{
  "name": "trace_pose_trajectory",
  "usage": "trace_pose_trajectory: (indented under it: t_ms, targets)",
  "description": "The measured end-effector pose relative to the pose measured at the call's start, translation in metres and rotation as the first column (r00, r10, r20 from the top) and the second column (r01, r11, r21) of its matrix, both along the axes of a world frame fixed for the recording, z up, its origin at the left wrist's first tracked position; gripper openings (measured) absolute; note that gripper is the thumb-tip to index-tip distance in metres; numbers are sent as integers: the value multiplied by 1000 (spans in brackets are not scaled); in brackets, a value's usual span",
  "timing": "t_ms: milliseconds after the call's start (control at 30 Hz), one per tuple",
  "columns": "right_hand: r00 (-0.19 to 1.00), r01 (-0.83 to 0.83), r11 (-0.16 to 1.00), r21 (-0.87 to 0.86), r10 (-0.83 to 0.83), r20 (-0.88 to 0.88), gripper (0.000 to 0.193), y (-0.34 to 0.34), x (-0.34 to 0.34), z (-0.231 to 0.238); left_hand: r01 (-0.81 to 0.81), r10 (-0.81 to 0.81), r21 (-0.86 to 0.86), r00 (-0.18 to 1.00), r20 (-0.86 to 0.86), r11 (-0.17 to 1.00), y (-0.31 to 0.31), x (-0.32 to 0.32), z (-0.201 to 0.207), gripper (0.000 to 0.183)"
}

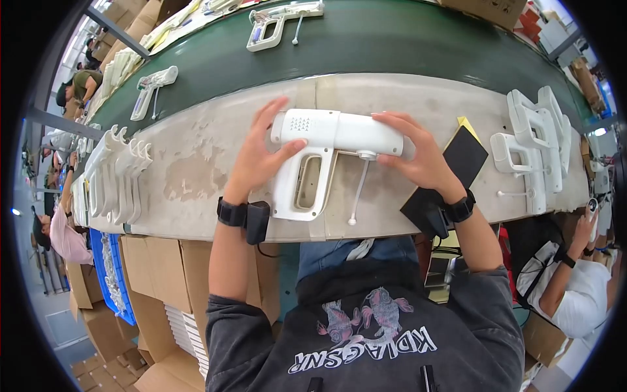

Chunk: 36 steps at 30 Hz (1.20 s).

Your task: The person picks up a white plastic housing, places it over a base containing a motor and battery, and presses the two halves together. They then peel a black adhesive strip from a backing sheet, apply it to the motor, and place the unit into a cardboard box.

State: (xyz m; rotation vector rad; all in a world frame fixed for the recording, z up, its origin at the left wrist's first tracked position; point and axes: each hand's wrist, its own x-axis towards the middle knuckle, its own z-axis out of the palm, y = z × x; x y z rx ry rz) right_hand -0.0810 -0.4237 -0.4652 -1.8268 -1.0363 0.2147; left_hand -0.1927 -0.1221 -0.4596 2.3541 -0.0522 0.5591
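A: From my seat here, what do the hands have?

B: I see the white gun-shaped housing (356, 134) flat on the table (424, 98), between both hands. The left hand (258, 157) has its fingers spread past the upper edge, thumb resting on the shell. The right hand (421, 153) spans the barrel's end, pinching it between fingers above and thumb below.

A: How far along would I call it?

B: I judge the body mostly assembled: the shell looks joined, and the ball-tipped rod (360, 193) hangs from underneath. I can't tell whether the screw holes are filled, so fastening or a check may be left.

A: Containers?

B: Beside the person's left, I see an open cardboard box (153, 264) with a stack of thin white pieces (189, 333). Past it, a blue crate (96, 258) holds clear, bag-like items, too small for me to name.

A: And beyond?

B: White curved shells (108, 176) stand in a row at left; similar housings (532, 140) are piled at right. On the green belt (392, 46), I see two units with innards exposed, one nearer (153, 91), one farther (281, 26). The far carton (490, 10) hides its contents from me.
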Motion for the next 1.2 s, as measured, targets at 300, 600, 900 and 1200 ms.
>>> trace_pose_trajectory:
  t_ms: [300, 600, 900, 1200]
  targets:
    - [1000, 25, 998, -57, -25, 9, 65, -2, 3, 6, 63, -159, -407, 965, -208, 911, 0, 2, -1, 62]
    - [996, 60, 973, -221, -45, 75, 70, -4, 6, -8, 94, -132, -165, 963, -237, 982, -3, 7, -9, 63]
    - [985, 59, 969, -242, -17, 173, 55, -7, 13, -10, 158, -202, -130, 844, -497, 979, 8, 23, 11, 70]
    - [990, -134, 982, -132, 139, 29, 64, -6, 33, -16, 267, -340, -223, 836, -431, 938, 8, 18, 14, 66]
